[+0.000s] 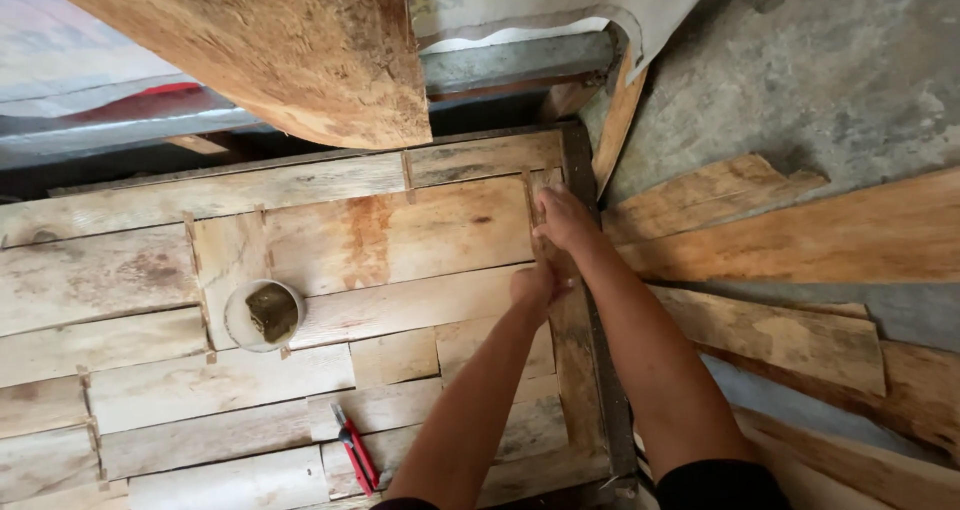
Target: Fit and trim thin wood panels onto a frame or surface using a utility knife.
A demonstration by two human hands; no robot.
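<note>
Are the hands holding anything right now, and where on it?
It cannot be told for sure. Both hands, left hand and right hand, press on a narrow upright wood strip near its upper end; no tool shows.

place: woodworking workshop | evidence: rough planks (800, 240) on concrete floor (850, 70), patchwork board panel (300, 270), red-handled pliers (355, 460)

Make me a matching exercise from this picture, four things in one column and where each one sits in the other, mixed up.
1. round container
2. red-handled pliers
3. hands
4. loose planks

A. on the grey floor, right of the panel
B. at the panel's right edge, on a narrow upright strip
C. on the panel's left half
D. near the panel's bottom edge

Pairs: 1-C, 2-D, 3-B, 4-A
</note>
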